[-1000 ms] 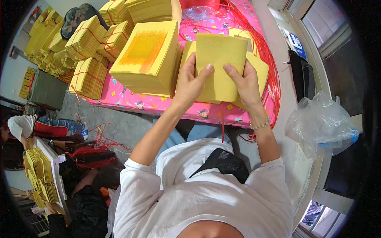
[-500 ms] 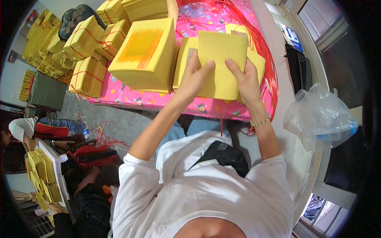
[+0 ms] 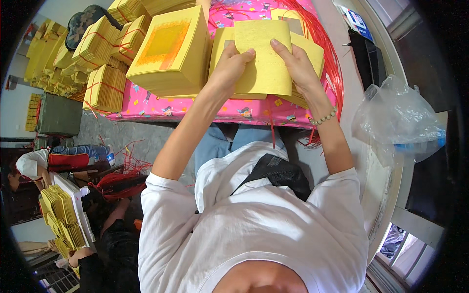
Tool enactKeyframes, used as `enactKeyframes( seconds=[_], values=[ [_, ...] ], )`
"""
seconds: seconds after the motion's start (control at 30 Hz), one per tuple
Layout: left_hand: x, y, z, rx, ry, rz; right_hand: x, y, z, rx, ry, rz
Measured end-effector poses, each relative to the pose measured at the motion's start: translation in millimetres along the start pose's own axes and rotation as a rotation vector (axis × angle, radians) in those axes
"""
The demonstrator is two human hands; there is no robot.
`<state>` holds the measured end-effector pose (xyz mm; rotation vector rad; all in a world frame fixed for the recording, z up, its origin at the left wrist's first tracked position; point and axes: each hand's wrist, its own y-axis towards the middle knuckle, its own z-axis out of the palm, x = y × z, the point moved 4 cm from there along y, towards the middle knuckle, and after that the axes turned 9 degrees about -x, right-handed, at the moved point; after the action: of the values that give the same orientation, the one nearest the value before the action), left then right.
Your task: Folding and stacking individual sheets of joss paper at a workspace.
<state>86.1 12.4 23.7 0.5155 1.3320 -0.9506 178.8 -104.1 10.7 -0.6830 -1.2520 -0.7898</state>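
Observation:
Between my hands is a sheaf of yellow paper [image 3: 266,61], its rough, faintly speckled face toward me; how many sheets it holds I cannot tell. My left hand [image 3: 232,67] grips its left edge, thumb on top and fingers behind. On the right edge, my right hand [image 3: 298,64] does the same, with a beaded bracelet at the wrist. More yellow paper [image 3: 221,40] with grey patches lies under and behind the sheaf. Just left of it stands a tall stack of yellow paper [image 3: 195,63], with an orange-and-gold square on its top.
Bundles of yellow paper [image 3: 104,89] tied with red string stand at the left of the pink-covered table [image 3: 146,105]. Red strings [image 3: 333,68] trail along its right side. A clear plastic bag [image 3: 391,115] sits at right. Other people work at lower left beside more yellow paper [image 3: 61,205].
My hands and the sheaf have moved farther up in the picture. Its upper face looked smooth before and now looks rough and speckled. The whole view has shifted slightly.

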Motion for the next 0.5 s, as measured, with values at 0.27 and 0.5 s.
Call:
enactKeyframes(
  seconds=[0.27,0.5],
  values=[
    [3.7,4.5,-1.9,0.034,0.012,0.021,3.6,-1.9,-7.4,-0.016,-0.108,-0.017],
    [5.1,-0.1,3.6,0.092,0.012,0.101,17.0,9.4,-27.5,-0.027,-0.125,-0.074]
  ],
)
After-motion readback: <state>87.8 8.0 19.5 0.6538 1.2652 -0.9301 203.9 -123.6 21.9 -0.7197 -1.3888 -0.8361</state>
